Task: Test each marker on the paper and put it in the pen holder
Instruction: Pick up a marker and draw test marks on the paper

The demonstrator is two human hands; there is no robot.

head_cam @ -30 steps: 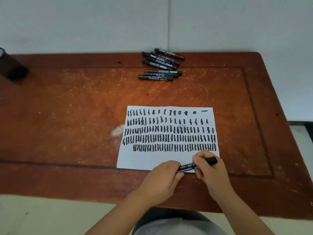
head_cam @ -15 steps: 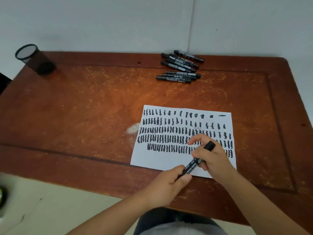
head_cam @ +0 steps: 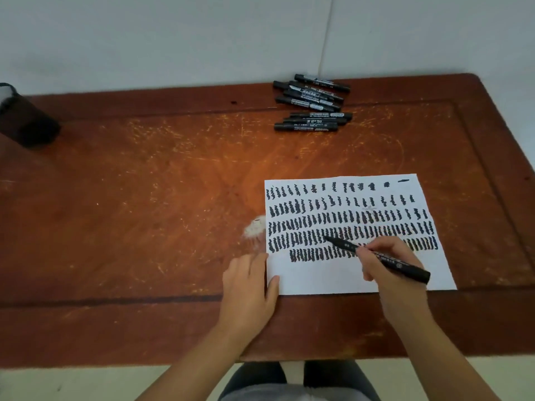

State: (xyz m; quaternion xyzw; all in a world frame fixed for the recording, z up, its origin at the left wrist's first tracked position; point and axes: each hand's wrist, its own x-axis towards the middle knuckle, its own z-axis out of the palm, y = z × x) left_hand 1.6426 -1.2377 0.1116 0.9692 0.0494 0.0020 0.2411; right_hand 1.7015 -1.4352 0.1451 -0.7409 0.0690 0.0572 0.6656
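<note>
Wooden table [head_cam: 144, 198]: left hand [head_cam: 249, 287] at paper [head_cam: 318, 279] edge

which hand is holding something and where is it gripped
The right hand grips a black marker around mid-barrel, tip over the paper. The left hand holds nothing.

Single head-worn wide-angle view: we look forward and steeply down from the near edge of the wooden table [head_cam: 144, 198], close above it, wall [head_cam: 173, 33] filling the upper frame.
</note>
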